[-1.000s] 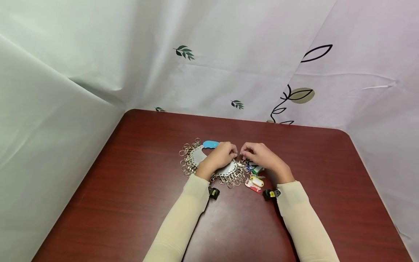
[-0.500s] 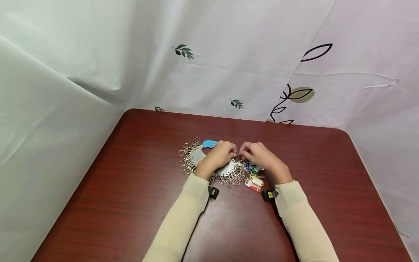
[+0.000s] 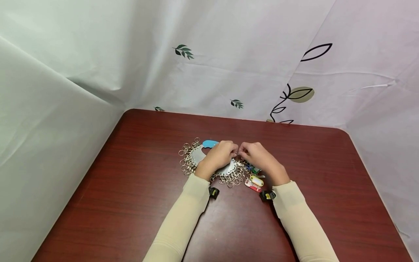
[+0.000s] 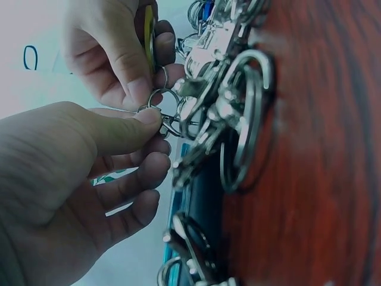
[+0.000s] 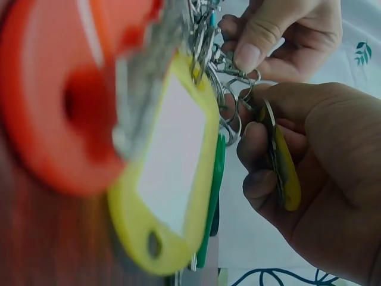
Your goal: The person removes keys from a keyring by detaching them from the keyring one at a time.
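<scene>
A curved grey metal key holder (image 3: 226, 169) with a blue handle (image 3: 210, 144) lies flat, small snap hooks and split rings hanging around its edge. My left hand (image 3: 221, 154) is over it, thumb and index finger pinching a snap hook with a ring (image 4: 169, 122). Facing it, my right hand (image 3: 258, 154) holds a yellow key tag (image 5: 289, 173) with a thin metal piece against it, tucked under curled fingers. Its thumb and fingertip meet at the same ring. In the right wrist view, another yellow tag (image 5: 178, 149) and a red tag (image 5: 47, 101) hang in front.
More key tags lie at the holder's right end: a yellow one (image 3: 256, 181), a red and white one (image 3: 252, 186) and green ones (image 3: 255, 170). The dark red table (image 3: 131, 203) meets white fabric walls (image 3: 209, 72) at the back and sides.
My right hand and forearm have shifted slightly to the left, closer to my left hand. The left hand and the key holder stay nearly where they were.
</scene>
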Demonstrator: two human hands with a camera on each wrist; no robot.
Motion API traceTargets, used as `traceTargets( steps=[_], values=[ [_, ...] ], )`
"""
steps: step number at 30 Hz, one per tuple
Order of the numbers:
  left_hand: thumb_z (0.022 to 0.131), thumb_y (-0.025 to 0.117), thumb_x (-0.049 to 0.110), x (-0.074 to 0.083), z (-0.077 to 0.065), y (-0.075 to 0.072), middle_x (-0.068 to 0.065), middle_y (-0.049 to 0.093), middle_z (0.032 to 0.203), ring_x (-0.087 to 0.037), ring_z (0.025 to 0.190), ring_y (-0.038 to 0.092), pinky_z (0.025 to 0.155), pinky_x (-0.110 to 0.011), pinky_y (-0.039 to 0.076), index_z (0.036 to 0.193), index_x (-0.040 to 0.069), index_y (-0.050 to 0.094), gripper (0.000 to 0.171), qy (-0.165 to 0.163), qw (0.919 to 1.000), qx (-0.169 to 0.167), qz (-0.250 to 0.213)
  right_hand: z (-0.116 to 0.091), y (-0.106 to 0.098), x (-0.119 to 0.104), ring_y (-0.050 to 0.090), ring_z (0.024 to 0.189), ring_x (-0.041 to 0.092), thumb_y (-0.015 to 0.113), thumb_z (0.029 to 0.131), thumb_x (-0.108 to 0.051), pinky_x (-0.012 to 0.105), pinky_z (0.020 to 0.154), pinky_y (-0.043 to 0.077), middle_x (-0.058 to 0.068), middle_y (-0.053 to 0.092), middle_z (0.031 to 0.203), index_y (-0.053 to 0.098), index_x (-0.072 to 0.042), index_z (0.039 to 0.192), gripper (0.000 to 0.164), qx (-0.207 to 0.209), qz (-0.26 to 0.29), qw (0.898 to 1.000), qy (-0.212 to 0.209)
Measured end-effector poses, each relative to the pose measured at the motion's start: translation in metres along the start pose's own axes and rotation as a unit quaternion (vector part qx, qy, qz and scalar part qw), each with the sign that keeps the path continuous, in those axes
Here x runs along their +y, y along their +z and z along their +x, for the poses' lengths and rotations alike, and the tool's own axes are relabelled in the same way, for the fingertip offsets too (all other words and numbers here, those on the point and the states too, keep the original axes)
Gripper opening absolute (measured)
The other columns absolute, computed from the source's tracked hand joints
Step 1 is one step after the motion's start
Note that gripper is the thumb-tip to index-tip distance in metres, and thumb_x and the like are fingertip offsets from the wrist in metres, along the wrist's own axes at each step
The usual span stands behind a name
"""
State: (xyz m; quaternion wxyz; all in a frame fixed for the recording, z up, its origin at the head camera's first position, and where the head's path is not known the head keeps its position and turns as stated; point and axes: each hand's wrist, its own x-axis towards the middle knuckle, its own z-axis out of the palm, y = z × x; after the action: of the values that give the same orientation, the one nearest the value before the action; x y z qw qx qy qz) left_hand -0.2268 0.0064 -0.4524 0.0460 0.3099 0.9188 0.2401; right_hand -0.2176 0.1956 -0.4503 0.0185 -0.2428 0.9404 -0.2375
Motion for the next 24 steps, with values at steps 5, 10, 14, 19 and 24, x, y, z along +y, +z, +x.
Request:
traceTargets(
  steps=[5,10,14,19,24],
  values=[
    [0.102,0.064,0.01,0.0002,0.0002,0.0007,-0.001,0.056,0.082,-0.017,0.077,0.051,0.071,-0.028,0.043,0.079,0.013,0.06,0.023,-0.006,1.0,0.0,-0.002,-0.0002,0.0011,-0.0005,0.063,0.07,0.012,0.067,0.099,-0.012,0.032,0.067,0.053,0.001,0.074,0.082,0.073,-0.008,0.096,0.008,0.013,-0.001,1.0,0.004],
    [0.101,0.065,0.011,-0.0009,0.0009,0.0013,-0.001,0.059,0.083,-0.017,0.077,0.053,0.071,-0.029,0.045,0.08,0.014,0.061,0.021,-0.015,0.9999,-0.002,-0.007,-0.0007,-0.0005,0.0023,0.065,0.073,0.012,0.067,0.099,-0.011,0.032,0.068,0.054,0.001,0.074,0.084,0.072,-0.008,0.096,0.007,0.002,0.024,1.0,0.016],
    [0.101,0.065,0.011,-0.0017,0.001,0.0012,-0.002,0.06,0.085,-0.017,0.078,0.055,0.072,-0.03,0.046,0.08,0.015,0.06,0.021,-0.02,0.9997,-0.002,-0.014,-0.0017,-0.0029,0.0057,0.067,0.077,0.011,0.065,0.099,-0.008,0.032,0.071,0.055,0.001,0.074,0.086,0.072,-0.009,0.098,0.007,-0.013,0.055,0.998,0.027],
    [0.1,0.065,0.011,-0.0022,0.0007,0.0007,-0.002,0.062,0.087,-0.017,0.081,0.057,0.073,-0.03,0.049,0.083,0.014,0.063,0.017,-0.031,0.9992,-0.001,-0.024,-0.0035,-0.0058,0.0081,0.066,0.078,0.012,0.062,0.099,-0.005,0.031,0.07,0.053,0.002,0.075,0.089,0.071,-0.009,0.101,0.01,-0.026,0.085,0.996,0.031],
    [0.098,0.068,0.016,-0.0021,0.0006,0.0005,-0.002,0.062,0.095,-0.017,0.086,0.059,0.078,-0.032,0.051,0.096,0.013,0.066,0.004,-0.04,0.9984,-0.002,-0.041,-0.0044,-0.0075,0.0085,0.063,0.076,0.013,0.063,0.098,-0.003,0.03,0.07,0.051,0.003,0.074,0.089,0.069,-0.009,0.101,0.009,-0.02,0.098,0.995,0.026]
  ],
)
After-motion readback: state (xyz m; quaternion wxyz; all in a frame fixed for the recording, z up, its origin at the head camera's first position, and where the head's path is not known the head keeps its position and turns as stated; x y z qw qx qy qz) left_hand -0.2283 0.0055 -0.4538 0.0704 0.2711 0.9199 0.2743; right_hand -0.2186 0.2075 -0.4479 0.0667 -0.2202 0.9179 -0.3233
